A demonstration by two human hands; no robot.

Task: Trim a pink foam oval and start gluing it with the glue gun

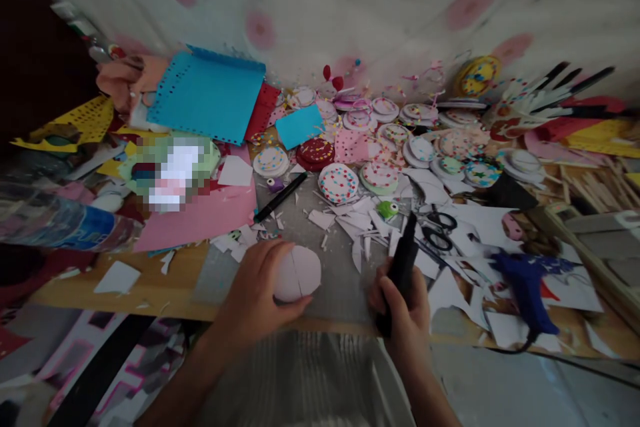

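My left hand [257,290] is curled around a pale round disc [299,273] with a thin dark line across its face, held just over the front of the grey mat [345,293]. In my right hand [406,300] is a black utility knife [403,257], gripped by its handle and pointing up and away from me. Its blade tip is too dark to make out. White paper scraps [363,227] lie on the mat beyond both hands. A black pen [281,197] rests past the disc, and scissors [439,230] lie right of the knife.
Decorated round pieces [339,183] crowd the back of the table. A blue glue gun [525,287] with a cord lies at right, near wooden sticks [595,190]. At left are a plastic bottle [95,227], pink sheet [200,220] and blue perforated sheet [207,97].
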